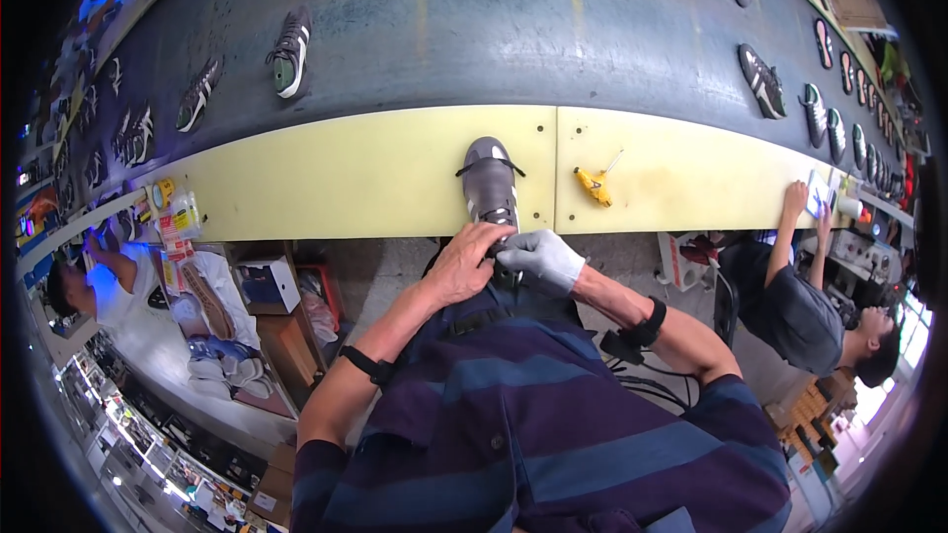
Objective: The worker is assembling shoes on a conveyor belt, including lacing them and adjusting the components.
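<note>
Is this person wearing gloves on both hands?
No, a light-grey fabric glove covers the right hand, while the left hand, at the dark-grey shoe with white stripes, is bare.

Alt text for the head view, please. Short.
A person's bare left hand and grey-gloved right hand meet at the near end of a dark, white-striped shoe, toe pointing away, on a yellow ledge. To its right lies a small yellow tool; beyond, more shoes stand on a grey-blue surface.
</note>
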Demonstrator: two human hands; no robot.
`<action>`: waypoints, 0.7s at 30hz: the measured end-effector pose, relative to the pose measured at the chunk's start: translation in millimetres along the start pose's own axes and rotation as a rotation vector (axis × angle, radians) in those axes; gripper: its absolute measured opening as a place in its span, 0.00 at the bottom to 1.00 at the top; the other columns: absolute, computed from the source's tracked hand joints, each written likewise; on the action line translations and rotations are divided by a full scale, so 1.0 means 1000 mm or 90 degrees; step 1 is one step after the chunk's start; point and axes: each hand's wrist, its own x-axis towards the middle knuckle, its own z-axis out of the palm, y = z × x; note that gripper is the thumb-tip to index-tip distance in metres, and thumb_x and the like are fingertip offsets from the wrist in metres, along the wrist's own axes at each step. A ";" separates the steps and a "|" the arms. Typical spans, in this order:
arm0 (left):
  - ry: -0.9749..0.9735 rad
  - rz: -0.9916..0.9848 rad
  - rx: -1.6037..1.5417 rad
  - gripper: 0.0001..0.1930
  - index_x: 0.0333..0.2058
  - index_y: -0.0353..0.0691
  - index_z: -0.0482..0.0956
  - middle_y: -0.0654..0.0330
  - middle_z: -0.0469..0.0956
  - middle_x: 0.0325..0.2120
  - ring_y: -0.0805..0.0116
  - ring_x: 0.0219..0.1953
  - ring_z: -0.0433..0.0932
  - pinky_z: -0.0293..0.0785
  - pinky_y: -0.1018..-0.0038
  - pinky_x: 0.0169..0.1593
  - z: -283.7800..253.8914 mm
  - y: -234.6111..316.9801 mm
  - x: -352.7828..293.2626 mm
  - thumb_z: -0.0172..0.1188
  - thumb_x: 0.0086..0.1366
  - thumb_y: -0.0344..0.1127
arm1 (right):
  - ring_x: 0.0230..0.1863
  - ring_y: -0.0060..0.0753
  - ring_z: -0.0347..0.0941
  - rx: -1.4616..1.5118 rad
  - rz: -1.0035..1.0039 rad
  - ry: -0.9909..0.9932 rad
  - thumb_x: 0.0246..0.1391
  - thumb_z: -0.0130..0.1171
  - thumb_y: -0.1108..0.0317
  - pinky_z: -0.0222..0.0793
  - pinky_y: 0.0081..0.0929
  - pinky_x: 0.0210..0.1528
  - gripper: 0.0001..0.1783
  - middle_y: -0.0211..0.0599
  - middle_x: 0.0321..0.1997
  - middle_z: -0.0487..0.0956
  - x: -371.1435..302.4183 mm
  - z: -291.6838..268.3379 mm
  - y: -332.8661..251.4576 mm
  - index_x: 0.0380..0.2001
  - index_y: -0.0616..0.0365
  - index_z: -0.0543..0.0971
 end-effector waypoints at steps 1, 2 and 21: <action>-0.016 0.080 0.075 0.20 0.49 0.39 0.75 0.54 0.76 0.45 0.52 0.51 0.72 0.67 0.63 0.59 0.000 -0.001 -0.002 0.57 0.55 0.23 | 0.23 0.33 0.75 -0.002 0.003 -0.005 0.57 0.61 0.55 0.70 0.34 0.29 0.16 0.39 0.23 0.78 -0.004 0.003 -0.015 0.29 0.59 0.80; -0.038 0.094 0.090 0.21 0.50 0.41 0.76 0.58 0.76 0.46 0.54 0.53 0.69 0.66 0.63 0.58 0.003 -0.008 -0.004 0.57 0.54 0.23 | 0.23 0.27 0.72 0.025 -0.009 -0.058 0.58 0.61 0.55 0.69 0.32 0.29 0.17 0.36 0.22 0.77 -0.010 0.006 -0.032 0.28 0.60 0.80; -0.081 -0.302 -0.306 0.29 0.20 0.39 0.61 0.65 0.61 0.19 0.72 0.25 0.59 0.58 0.72 0.32 -0.012 0.007 -0.017 0.40 0.77 0.54 | 0.40 0.53 0.76 -0.456 -0.120 0.396 0.44 0.64 0.74 0.74 0.45 0.42 0.16 0.50 0.39 0.76 0.057 -0.115 0.034 0.38 0.58 0.73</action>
